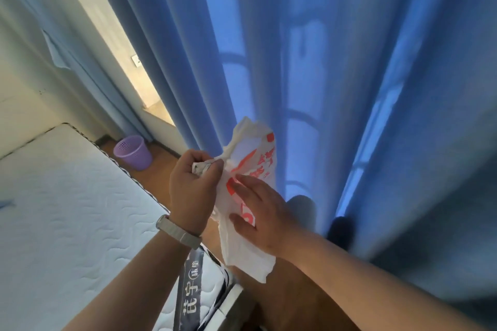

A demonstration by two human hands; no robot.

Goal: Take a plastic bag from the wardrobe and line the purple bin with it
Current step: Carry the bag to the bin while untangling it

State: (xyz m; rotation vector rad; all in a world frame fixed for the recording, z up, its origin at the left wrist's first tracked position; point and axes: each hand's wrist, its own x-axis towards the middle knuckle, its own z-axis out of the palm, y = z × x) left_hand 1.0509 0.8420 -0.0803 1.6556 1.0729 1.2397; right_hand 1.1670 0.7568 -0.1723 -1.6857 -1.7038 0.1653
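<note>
A crumpled white plastic bag (pixel 248 148) with red print hangs in front of me, between both hands. My left hand (pixel 192 185), with a metal watch on the wrist, pinches the bag's bunched upper part in closed fingers. My right hand (pixel 259 212) lies flat against the bag's lower half, thumb on one side and fingers on the other. The purple bin (pixel 132 152), perforated near its rim, stands upright on the wooden floor well beyond my hands, to the upper left, next to the mattress corner. No wardrobe is in view.
A white quilted mattress (pixel 67 209) fills the lower left, its edge label beneath my left forearm. Blue curtains (pixel 349 88) cover the right and centre. A strip of wooden floor (pixel 161 177) runs between mattress and curtains toward the bin. Pale wall at the left.
</note>
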